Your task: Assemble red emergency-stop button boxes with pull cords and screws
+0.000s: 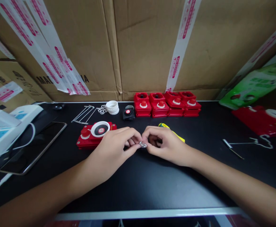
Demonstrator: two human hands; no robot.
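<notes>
Metal: one small part [142, 144], possibly a clip, pinched at the fingertips between my left hand [115, 145] and right hand [167, 143]; four red stacks [167, 105] behind.

A smartphone [34, 146] lies at the table's [138, 189] left; stacked red housings [167, 104] and white rings [112, 107] line the cardboard boxes [147, 47] behind.

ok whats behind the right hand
A yellow-green object pokes out behind the right hand, which pinches a small metal part; the hand covers most of the object. Farther back stands a row of red units.
</notes>
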